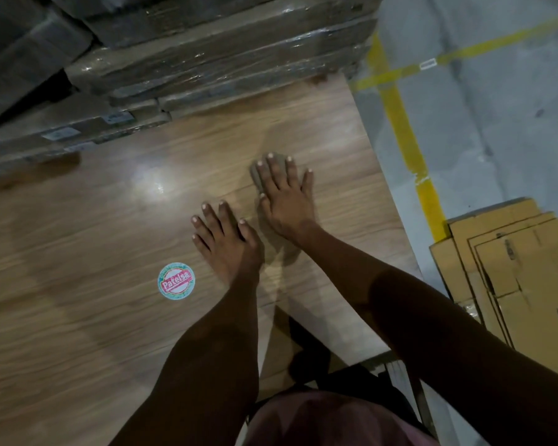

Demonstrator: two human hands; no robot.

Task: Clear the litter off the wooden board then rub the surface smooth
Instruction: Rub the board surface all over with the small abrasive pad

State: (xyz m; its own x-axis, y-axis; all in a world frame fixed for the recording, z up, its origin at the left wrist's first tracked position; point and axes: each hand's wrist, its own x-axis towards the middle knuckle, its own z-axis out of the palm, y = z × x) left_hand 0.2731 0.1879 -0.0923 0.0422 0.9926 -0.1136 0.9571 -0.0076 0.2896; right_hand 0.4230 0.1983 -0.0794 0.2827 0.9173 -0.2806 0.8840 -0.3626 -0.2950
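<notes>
A wide wooden board (94, 226) with a glossy grain fills the left and middle of the view. My right hand (285, 194) lies flat, fingers spread, pressing a small grey-brown rubbing pad (256, 175) onto the board near its right edge. Only the pad's far and left edges show past my fingers. My left hand (227, 239) rests flat on the bare board just left of and nearer than the right hand, fingers straight. A round red-and-white sticker (176, 281) is stuck on the board left of my left wrist.
Plastic-wrapped stacks of flat packages (207, 53) sit on the board's far end. To the right lies a grey floor with yellow tape lines (403, 136). Flattened cardboard boxes (522, 278) lie on the floor at the right. The board's near right corner ends by my legs.
</notes>
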